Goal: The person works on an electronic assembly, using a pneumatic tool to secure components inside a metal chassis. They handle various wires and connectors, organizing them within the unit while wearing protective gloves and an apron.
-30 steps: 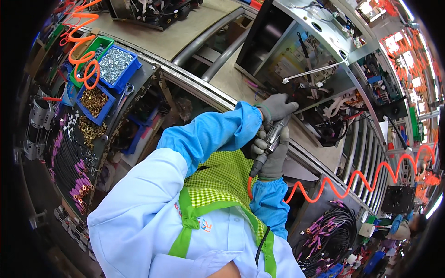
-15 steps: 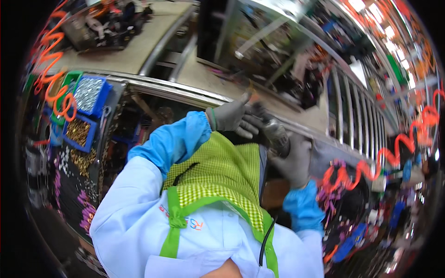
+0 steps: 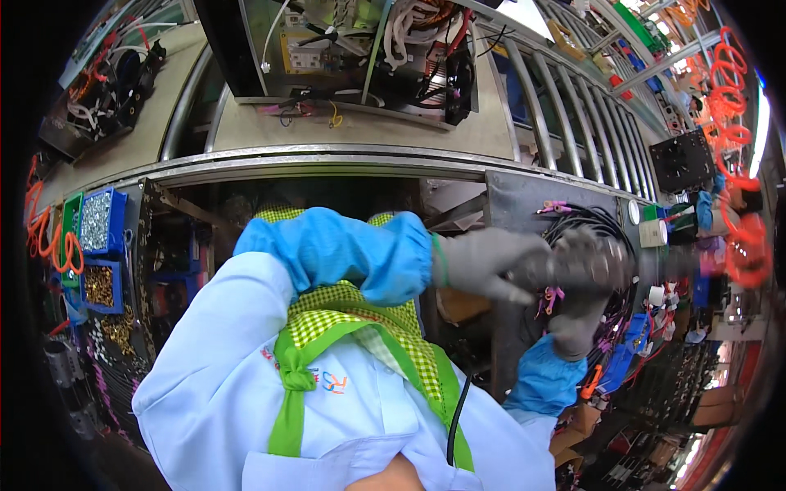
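My left hand (image 3: 488, 260), in a grey glove with a blue sleeve cover, reaches right across my front. Its fingers are stretched out with the thumb apart, close to the front of a dark handheld power tool (image 3: 602, 263); blur hides whether they touch. My right hand (image 3: 575, 327), also in a grey glove, grips that tool from below. The tool is smeared by motion, and its exact kind cannot be made out. Under it, a coil of black cable (image 3: 620, 231) with purple-ended leads (image 3: 558, 206) lies on a dark side table (image 3: 512, 196).
Ahead, an opened metal cabinet with wiring (image 3: 352, 106) stands on the bench, beside steel rollers (image 3: 565, 114). On the left are a blue bin of silver fasteners (image 3: 97, 221) and a blue bin of brass pieces (image 3: 100, 285). Orange coiled hoses (image 3: 731, 106) hang at the right.
Both hands and the dark tool have moved right, from before the bench edge to over the side table. My left arm now stretches across my body. The view has turned rightward.
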A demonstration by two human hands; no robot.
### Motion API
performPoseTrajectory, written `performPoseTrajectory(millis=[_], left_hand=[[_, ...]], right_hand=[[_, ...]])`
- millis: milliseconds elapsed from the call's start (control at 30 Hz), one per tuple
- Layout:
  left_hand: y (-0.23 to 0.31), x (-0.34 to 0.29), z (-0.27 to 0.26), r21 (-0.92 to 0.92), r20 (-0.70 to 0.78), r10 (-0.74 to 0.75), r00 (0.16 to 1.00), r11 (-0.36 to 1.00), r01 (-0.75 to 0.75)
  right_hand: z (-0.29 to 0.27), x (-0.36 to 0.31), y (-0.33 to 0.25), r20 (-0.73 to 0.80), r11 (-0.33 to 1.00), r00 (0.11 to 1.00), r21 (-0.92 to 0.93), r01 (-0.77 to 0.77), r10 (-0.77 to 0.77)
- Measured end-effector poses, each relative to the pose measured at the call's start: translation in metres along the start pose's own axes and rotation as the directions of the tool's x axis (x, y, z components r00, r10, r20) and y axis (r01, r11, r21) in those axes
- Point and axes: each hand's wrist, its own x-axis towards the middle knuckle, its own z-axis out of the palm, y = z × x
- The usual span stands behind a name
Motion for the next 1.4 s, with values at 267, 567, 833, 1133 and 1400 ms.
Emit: performPoseTrajectory(millis=[267, 567, 833, 1133, 1400], left_hand=[[-0.062, 0.049, 0.039, 0.255, 0.416, 0.026, 0.909, 0.956, -0.144], [-0.231, 0.13, 0.099, 0.641, 0.186, -0.561, 0.807, 0.692, 0.333], [-0.22, 0.144, 0.112, 0.552, 0.208, -0.586, 0.783, 0.731, 0.401], [-0.223, 0.131, 0.088, 0.512, 0.256, -0.439, 0.861, 0.817, 0.265], [-0.202, 0.113, 0.108, 0.597, 0.278, -0.476, 0.834, 0.766, 0.237]], right_hand=[[-0.035, -0.061, 0.025, -0.238, 0.999, 0.971, -0.041, -0.015, 0.005], [-0.055, -0.071, 0.015, -0.165, 0.972, 0.962, -0.132, 0.196, -0.216], [-0.057, -0.075, 0.017, -0.177, 0.95, 0.94, -0.167, 0.262, -0.291], [-0.065, -0.076, 0.023, -0.175, 0.951, 0.937, -0.124, 0.283, -0.301], [-0.064, -0.075, 0.026, -0.174, 0.963, 0.952, -0.146, 0.227, -0.251]])
